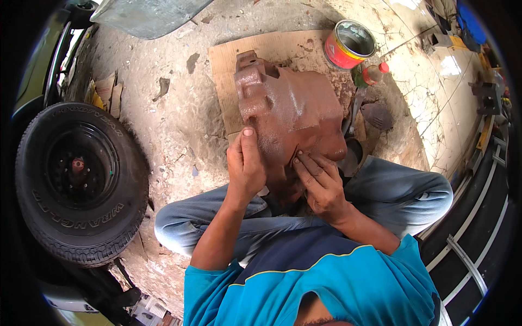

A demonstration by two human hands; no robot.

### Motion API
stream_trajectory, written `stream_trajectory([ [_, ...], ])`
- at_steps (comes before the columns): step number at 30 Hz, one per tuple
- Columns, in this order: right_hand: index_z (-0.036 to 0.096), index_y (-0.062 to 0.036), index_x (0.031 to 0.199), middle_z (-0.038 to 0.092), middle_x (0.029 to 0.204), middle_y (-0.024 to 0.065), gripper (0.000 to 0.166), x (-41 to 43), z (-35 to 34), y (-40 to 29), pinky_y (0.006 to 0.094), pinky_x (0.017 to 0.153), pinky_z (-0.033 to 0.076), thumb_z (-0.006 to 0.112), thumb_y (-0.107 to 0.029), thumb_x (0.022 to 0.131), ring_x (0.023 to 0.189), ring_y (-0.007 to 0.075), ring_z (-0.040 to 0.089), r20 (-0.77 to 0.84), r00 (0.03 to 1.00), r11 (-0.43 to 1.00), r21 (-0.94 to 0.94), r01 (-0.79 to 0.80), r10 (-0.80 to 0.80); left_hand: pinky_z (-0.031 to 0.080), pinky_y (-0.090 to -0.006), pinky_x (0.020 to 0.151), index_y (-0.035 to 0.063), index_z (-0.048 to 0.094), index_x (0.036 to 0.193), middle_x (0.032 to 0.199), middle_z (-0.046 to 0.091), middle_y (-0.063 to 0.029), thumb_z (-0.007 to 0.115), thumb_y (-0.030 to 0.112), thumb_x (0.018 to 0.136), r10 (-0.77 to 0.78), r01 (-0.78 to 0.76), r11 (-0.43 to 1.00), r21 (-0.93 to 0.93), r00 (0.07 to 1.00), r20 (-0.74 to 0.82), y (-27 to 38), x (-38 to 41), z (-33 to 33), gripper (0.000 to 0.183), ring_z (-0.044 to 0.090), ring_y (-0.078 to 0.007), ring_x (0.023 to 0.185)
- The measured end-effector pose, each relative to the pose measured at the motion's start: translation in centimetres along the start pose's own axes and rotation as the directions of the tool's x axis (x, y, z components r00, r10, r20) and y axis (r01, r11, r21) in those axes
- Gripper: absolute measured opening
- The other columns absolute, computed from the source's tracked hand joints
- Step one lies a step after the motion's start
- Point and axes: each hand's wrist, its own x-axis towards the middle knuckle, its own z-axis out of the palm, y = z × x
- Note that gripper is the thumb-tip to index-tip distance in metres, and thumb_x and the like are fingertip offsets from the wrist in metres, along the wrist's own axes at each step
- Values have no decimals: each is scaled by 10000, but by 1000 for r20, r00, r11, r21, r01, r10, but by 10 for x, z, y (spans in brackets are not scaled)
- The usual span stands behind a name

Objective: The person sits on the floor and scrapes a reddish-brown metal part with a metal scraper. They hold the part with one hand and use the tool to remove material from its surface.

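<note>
A large brown moulded part (301, 102), glossy in patches, lies tilted before me, its near end by my lap. It has lobes and a hole along its left side. My left hand (246, 167) grips its left edge, thumb on top and the other fingers partly hidden. On the near end, the fingertips of my right hand (322, 183) press beside a dark slit or edge. Whether they pinch something thin there, I cannot tell; the thumb is hidden. Beneath the part is a sheet of cardboard (222, 61).
At the far right stand an open red tin (346, 47) and a red-capped plastic bottle (374, 74). A dark flat piece (377, 116) lies nearer. A mounted tyre (81, 183) is at left, a grey panel (142, 16) at top. Black metal-ribbed panelling (469, 252) lines the right.
</note>
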Motion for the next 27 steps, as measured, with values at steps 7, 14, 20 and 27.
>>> stream_trajectory([
  [7,672,56,1361,661,1420,186,522,30,-3,-15,447,1015,496,619,-19,847,1182,352,629,15,997,997,-8,-76,76,395,-259,607,-42,683,1057,764,591,21,396,366,1176,7,-7,1000,-2,1000,-14,2,-3,1,513,479,-59,697],
  [14,720,20,1306,686,1396,152,487,41,-7,-10,429,1019,493,633,-2,827,1185,348,626,38,994,993,40,-108,107,472,-291,714,-72,696,1145,875,650,-28,399,347,1175,-10,10,998,-63,1000,-7,-1,-2,0,515,542,-88,817],
  [20,722,-1,1292,702,1359,132,483,36,-11,6,423,995,494,646,-21,815,1185,325,636,-6,999,999,-20,-43,43,490,-287,708,-78,701,1175,885,693,-39,403,350,1173,0,0,1000,9,1000,-3,-4,-1,-4,522,575,-93,811],
  [27,719,23,1282,699,1361,146,431,3,-12,-4,438,1015,491,643,-22,860,1169,339,639,-64,993,995,18,-98,99,497,-288,714,-75,706,1186,887,706,-39,397,357,1173,55,-56,997,47,998,20,10,-2,2,531,586,-104,801],
])
